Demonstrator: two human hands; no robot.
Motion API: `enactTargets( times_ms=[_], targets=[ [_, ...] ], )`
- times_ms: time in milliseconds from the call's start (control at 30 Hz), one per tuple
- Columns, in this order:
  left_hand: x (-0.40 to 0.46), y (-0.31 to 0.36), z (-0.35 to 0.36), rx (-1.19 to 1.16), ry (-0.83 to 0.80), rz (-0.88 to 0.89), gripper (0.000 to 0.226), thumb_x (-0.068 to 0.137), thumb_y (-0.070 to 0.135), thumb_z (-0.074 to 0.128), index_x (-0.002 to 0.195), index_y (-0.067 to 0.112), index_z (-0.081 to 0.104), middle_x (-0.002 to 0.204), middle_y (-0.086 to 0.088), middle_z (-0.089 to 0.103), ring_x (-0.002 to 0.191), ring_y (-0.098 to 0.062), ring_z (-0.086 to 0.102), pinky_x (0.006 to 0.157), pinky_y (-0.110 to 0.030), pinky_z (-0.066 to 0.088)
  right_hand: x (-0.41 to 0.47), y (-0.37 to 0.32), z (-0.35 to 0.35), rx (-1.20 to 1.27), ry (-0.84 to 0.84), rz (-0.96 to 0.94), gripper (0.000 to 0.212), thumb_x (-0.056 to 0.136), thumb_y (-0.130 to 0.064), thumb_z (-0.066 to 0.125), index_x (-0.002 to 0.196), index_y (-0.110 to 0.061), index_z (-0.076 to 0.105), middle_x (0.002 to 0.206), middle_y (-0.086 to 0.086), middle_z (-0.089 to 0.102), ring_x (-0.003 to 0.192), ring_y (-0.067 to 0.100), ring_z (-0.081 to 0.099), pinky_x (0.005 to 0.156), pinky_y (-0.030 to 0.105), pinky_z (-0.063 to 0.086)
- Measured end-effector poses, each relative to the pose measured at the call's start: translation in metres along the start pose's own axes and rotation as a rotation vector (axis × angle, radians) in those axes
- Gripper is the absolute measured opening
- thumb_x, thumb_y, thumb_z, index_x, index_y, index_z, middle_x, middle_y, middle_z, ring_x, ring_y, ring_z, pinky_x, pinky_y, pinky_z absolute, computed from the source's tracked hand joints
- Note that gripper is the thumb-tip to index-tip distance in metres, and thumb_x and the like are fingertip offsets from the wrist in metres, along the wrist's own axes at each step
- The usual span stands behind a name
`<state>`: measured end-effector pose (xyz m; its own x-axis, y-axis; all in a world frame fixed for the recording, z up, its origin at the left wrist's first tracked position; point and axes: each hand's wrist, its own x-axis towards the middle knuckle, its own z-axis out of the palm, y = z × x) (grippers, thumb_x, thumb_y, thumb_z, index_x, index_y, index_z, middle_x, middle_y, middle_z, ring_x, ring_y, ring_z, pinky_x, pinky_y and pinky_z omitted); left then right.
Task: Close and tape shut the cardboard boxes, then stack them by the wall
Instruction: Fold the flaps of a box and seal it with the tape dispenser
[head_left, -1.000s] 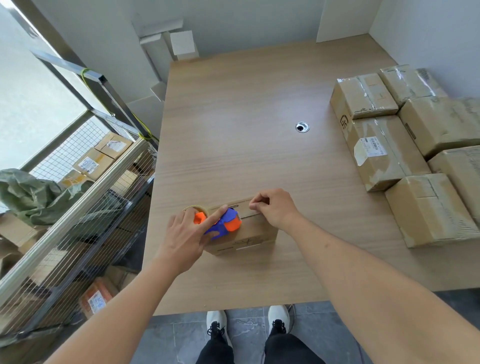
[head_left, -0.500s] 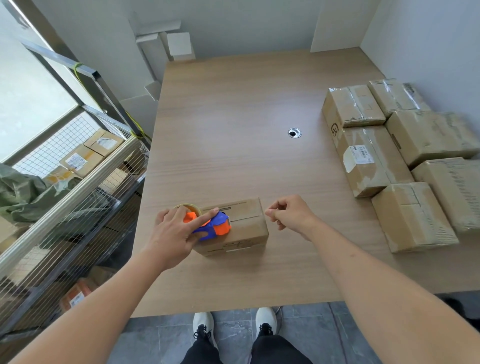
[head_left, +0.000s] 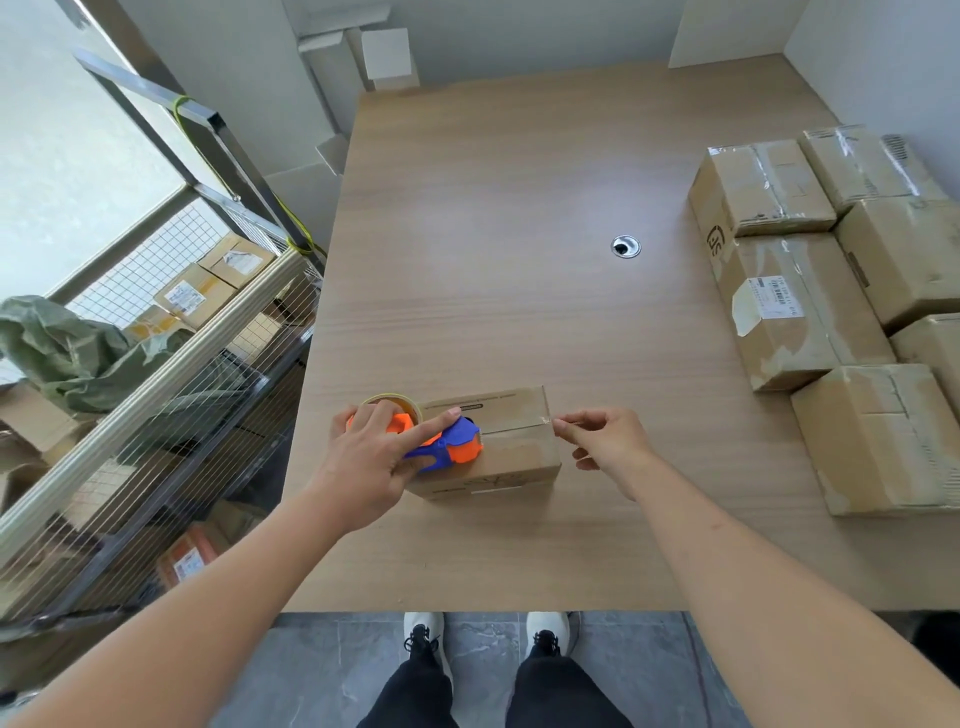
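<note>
While your left hand (head_left: 371, 462) grips the tape dispenser (head_left: 447, 441), your right hand (head_left: 605, 441) pinches the tape end. Small box (head_left: 511, 457) half-taped. Stacking it with the sealed boxes (head_left: 800, 306) is left.

The left hand (head_left: 371, 460) covers much of the tape dispenser (head_left: 447, 449), so its handle is hidden. The stacked boxes (head_left: 795, 312) run off the right edge. Print on the small box (head_left: 506, 457) is too small to read.

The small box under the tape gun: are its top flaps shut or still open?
Shut. The small box has both top flaps lying flat, meeting at a centre seam; the tape dispenser rests on top. How far the tape covers the seam, I cannot tell.
</note>
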<state>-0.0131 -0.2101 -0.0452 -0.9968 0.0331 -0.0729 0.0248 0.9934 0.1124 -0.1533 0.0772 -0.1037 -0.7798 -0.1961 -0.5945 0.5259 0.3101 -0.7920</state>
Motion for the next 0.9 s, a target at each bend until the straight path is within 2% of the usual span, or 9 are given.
enactTargets(
  times_ms=[100,200,267,300,400,467,567,700,900],
  targets=[
    [0.000,0.000,0.002,-0.001,-0.016,0.007,0.057,0.099,0.053,0.032,0.150,0.068,0.010,0.114,0.007,0.047,0.108,-0.020,0.047,0.104,-0.045,0.031,0.000,0.012,0.005,0.246,0.020,0.141,0.060,0.078,-0.020,0.089,0.125,-0.037,0.057,0.109,0.000,0.071,0.077,0.024,0.068,0.066,0.035,0.061],
    [0.002,0.000,0.000,-0.003,-0.031,0.005,0.055,0.098,0.057,0.025,0.150,0.067,0.010,0.116,0.006,0.048,0.110,-0.021,0.047,0.104,-0.045,0.031,-0.003,0.011,0.018,0.419,-0.038,0.094,0.048,0.093,-0.003,0.071,0.132,-0.027,0.059,0.116,0.007,0.066,0.072,0.017,0.064,0.063,0.029,0.056],
    [0.003,0.001,-0.003,-0.006,-0.049,0.001,0.055,0.097,0.059,0.022,0.150,0.067,0.010,0.116,0.005,0.048,0.110,-0.022,0.047,0.104,-0.044,0.031,-0.004,0.001,0.038,0.337,0.034,-0.027,0.036,0.098,-0.001,0.053,0.127,-0.020,0.064,0.120,0.009,0.067,0.084,0.015,0.065,0.072,0.026,0.055],
    [0.003,0.001,-0.004,-0.007,-0.057,0.001,0.055,0.097,0.060,0.020,0.150,0.068,0.009,0.116,0.005,0.048,0.110,-0.022,0.046,0.104,-0.043,0.031,-0.005,-0.003,0.050,0.235,0.108,-0.109,0.034,0.101,-0.007,0.048,0.128,-0.019,0.065,0.127,0.009,0.066,0.098,0.015,0.065,0.086,0.028,0.055],
    [0.008,0.000,-0.014,-0.042,-0.124,-0.013,0.054,0.093,0.066,0.014,0.143,0.076,0.000,0.117,0.006,0.046,0.111,-0.021,0.044,0.103,-0.037,0.027,-0.010,-0.006,0.080,-0.219,0.224,-0.320,0.040,0.109,-0.024,0.035,0.144,-0.023,0.054,0.153,0.000,0.047,0.140,0.016,0.044,0.117,0.031,0.032],
    [0.015,-0.004,-0.023,-0.039,-0.202,-0.005,0.053,0.090,0.070,0.011,0.139,0.078,-0.006,0.115,0.007,0.045,0.108,-0.020,0.044,0.100,-0.035,0.029,-0.015,0.000,0.087,-0.417,0.243,-0.340,0.043,0.110,-0.031,0.029,0.149,-0.033,0.047,0.162,-0.008,0.036,0.145,0.014,0.036,0.116,0.035,0.032],
    [0.029,-0.010,-0.043,-0.078,-0.402,0.009,0.050,0.094,0.069,0.021,0.139,0.079,0.003,0.105,0.006,0.050,0.102,-0.022,0.050,0.095,-0.038,0.039,-0.016,0.004,0.088,-0.589,0.304,-0.380,0.041,0.109,-0.034,0.027,0.143,-0.036,0.050,0.159,-0.011,0.040,0.136,0.020,0.048,0.109,0.043,0.040],
    [0.039,-0.030,-0.057,-0.355,-0.615,-0.083,0.045,0.104,0.046,0.046,0.143,0.067,0.035,0.131,0.014,0.057,0.118,-0.019,0.051,0.103,-0.039,0.040,-0.011,0.002,0.092,-0.659,0.363,-0.400,0.033,0.108,-0.035,0.026,0.130,-0.037,0.051,0.146,-0.012,0.053,0.117,0.026,0.061,0.100,0.045,0.044],
    [-0.007,-0.113,-0.040,-0.593,-0.734,-0.184,0.038,0.104,0.044,0.050,0.132,0.069,0.045,0.137,0.030,0.055,0.125,-0.002,0.052,0.113,-0.039,0.036,-0.016,-0.001,0.096,-0.725,0.404,-0.381,0.036,0.108,-0.042,0.022,0.131,-0.040,0.049,0.143,-0.015,0.051,0.116,0.027,0.059,0.092,0.042,0.049]
  ],
)
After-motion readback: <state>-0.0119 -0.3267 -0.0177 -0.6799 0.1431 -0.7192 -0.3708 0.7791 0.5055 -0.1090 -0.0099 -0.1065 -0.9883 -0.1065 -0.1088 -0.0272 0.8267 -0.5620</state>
